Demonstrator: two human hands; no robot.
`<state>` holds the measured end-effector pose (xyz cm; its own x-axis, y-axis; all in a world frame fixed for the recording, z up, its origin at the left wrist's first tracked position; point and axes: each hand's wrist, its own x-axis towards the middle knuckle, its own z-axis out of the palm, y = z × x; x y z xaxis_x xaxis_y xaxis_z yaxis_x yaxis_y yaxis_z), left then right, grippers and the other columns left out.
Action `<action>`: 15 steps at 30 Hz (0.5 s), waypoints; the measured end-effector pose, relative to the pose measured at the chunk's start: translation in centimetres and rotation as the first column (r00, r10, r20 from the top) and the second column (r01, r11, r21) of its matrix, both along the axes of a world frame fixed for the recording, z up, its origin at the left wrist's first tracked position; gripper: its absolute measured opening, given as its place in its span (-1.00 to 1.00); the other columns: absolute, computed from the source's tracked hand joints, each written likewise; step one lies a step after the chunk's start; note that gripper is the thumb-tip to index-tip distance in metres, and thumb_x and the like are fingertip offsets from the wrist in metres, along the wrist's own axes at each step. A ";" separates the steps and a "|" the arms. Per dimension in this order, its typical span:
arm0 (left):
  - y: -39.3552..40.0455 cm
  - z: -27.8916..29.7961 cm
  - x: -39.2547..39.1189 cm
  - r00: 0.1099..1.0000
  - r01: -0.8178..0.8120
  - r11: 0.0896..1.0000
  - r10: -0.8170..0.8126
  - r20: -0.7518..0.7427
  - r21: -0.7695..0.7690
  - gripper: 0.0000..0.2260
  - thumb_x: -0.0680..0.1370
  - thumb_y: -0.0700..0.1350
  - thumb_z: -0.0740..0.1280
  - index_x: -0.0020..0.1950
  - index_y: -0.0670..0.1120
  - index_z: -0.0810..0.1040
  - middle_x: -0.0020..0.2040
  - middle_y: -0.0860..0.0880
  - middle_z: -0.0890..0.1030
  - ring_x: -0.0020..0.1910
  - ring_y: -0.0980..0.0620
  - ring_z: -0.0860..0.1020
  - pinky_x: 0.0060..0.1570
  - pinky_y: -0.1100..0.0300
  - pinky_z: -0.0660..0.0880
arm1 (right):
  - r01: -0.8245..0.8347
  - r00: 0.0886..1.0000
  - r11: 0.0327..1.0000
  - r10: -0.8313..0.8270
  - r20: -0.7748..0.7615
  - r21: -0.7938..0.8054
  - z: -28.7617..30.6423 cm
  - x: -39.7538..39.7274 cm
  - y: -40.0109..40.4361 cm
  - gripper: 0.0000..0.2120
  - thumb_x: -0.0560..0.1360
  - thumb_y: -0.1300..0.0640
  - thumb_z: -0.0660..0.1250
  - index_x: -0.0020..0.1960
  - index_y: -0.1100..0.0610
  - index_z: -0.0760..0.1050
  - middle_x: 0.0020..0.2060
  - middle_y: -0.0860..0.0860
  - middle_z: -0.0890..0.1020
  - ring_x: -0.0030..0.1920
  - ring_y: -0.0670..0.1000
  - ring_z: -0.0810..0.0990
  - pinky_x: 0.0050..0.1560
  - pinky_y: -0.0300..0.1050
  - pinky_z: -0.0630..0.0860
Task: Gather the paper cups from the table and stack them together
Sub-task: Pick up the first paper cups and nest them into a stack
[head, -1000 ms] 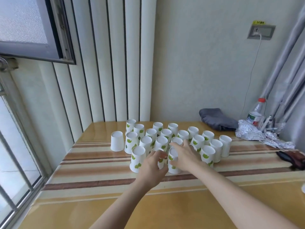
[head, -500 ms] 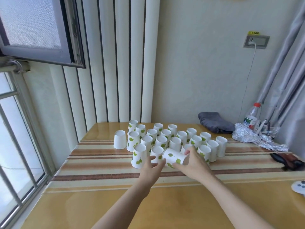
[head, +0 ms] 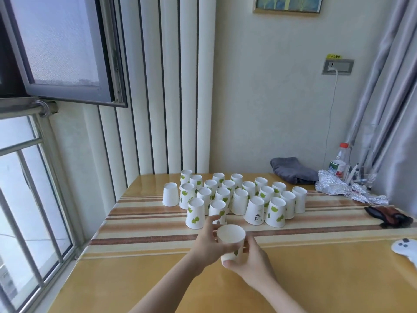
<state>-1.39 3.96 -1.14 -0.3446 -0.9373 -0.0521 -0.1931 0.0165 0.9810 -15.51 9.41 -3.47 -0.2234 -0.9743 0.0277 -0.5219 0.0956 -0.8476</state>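
While the left hand point(head: 208, 241) wraps its fingers around the white leaf-printed paper cup point(head: 231, 241), the right hand point(head: 252, 262) grips its base; the cup is upright, mouth up, empty, above the striped table point(head: 144, 224), before the upside-down cups point(head: 234, 195).

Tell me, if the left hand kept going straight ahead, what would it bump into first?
Probably the upside-down cup just beyond the left hand, whose fingers already reach its base; depth is hard to judge.
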 end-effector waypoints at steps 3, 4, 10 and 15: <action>0.0 -1.1 0.5 0.999 0.017 1.000 -0.016 0.033 -0.025 -0.17 0.27 -0.12 0.61 0.42 0.11 0.25 0.23 0.06 0.50 0.22 0.11 0.50 0.13 0.19 0.56 | 0.044 0.999 0.999 -0.044 -0.014 0.009 -1.5 0.4 -0.4 -0.43 0.16 -0.05 0.55 0.11 -0.03 0.45 -0.04 -0.12 0.62 0.02 -0.09 0.56 -0.03 -0.18 0.53; 0.1 -1.4 0.6 0.999 0.025 0.999 -0.023 0.042 -0.028 -0.17 0.28 -0.15 0.60 0.42 0.10 0.24 0.23 0.06 0.50 0.22 0.13 0.50 0.07 0.28 0.54 | 0.053 0.999 0.998 -0.052 -0.016 0.019 -1.9 0.5 -0.5 -0.43 0.15 -0.06 0.55 0.10 -0.03 0.45 -0.04 -0.10 0.62 0.01 -0.08 0.57 -0.04 -0.17 0.53; 0.5 -1.7 0.6 0.996 0.055 0.998 -0.052 0.077 -0.043 -0.19 0.32 -0.22 0.58 0.43 0.08 0.23 0.16 0.14 0.47 0.12 0.31 0.46 -0.18 0.52 0.45 | 0.060 0.998 0.997 -0.059 -0.020 0.045 -2.8 0.8 -0.9 -0.33 0.06 -0.14 0.54 0.13 -0.04 0.45 -0.03 -0.13 0.64 -0.01 -0.07 0.61 0.01 -0.06 0.57; 0.3 -0.9 1.6 0.999 0.050 0.998 -0.050 -0.003 -0.043 -0.24 0.28 -0.01 0.61 0.39 0.15 0.32 0.28 0.13 0.46 0.28 0.12 0.46 0.04 0.41 0.44 | -0.025 0.998 0.993 0.030 -0.046 0.119 -1.6 -1.1 -0.4 -0.26 0.18 0.13 0.56 0.30 -0.07 0.36 0.19 -0.14 0.46 0.16 -0.08 0.47 -0.18 -0.37 0.40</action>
